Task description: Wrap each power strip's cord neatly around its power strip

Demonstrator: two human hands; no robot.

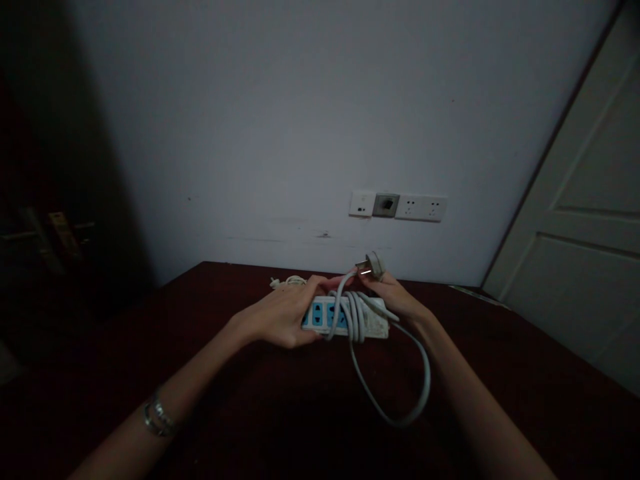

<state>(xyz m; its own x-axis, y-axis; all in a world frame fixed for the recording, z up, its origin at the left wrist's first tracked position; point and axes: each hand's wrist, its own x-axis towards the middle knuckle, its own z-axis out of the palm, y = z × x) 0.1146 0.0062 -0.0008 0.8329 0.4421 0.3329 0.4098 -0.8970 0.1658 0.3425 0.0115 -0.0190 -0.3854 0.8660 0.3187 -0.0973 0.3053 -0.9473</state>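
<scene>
Behind everything, a pale wall (250, 133) is met by the dark red table (240, 413). Over the table, the left hand (287, 313) is clamped on the left end of a white power strip (376, 327) with blue sockets. The right hand (395, 293) is placed at the strip's far right edge; its exact grip cannot be told. A grey cord (426, 380) is wrapped around the strip, one loop left hanging. Beside the right fingertips, a plug (375, 265) is raised.

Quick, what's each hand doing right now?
Left hand: closed on the left end of the power strip.
Right hand: closed, holding the plug.
</scene>
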